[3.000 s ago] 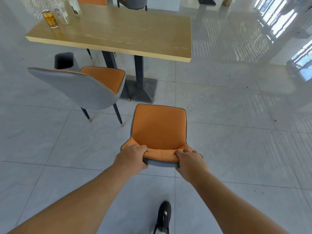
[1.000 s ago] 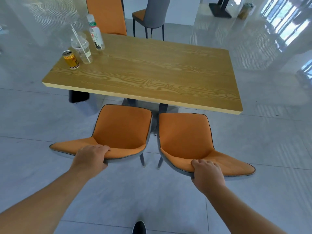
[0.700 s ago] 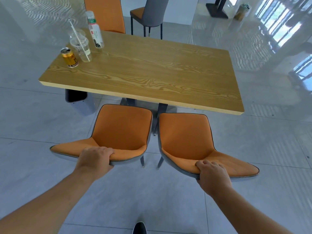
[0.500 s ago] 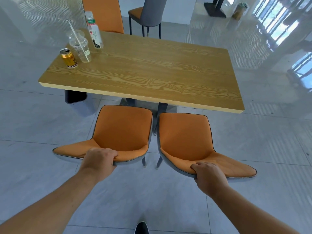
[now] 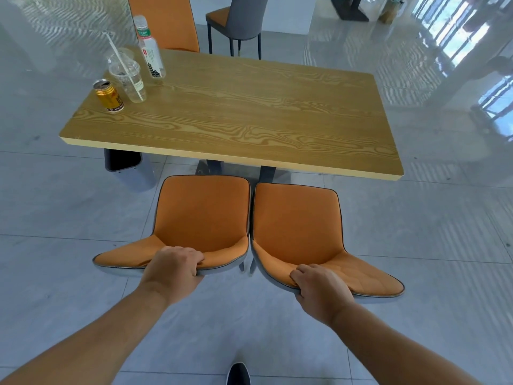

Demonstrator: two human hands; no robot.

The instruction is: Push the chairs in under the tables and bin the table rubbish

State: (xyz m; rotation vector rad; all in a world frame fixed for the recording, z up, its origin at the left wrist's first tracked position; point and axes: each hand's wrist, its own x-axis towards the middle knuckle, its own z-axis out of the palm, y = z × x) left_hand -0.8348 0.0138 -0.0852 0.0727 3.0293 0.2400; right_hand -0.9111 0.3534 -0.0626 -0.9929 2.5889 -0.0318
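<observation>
Seen from the head camera, two orange chairs stand side by side at the near edge of a wooden table. The left hand grips the left chair by its backrest top; the right hand grips the right chair likewise. A can, plastic cup and bottle cluster on the table's far left corner.

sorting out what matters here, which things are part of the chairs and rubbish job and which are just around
Part of the job:
left chair, held by the left hand
right chair, held by the right hand
table
can
plastic cup
bottle
bin

Just around:
grey chair
table base
</observation>
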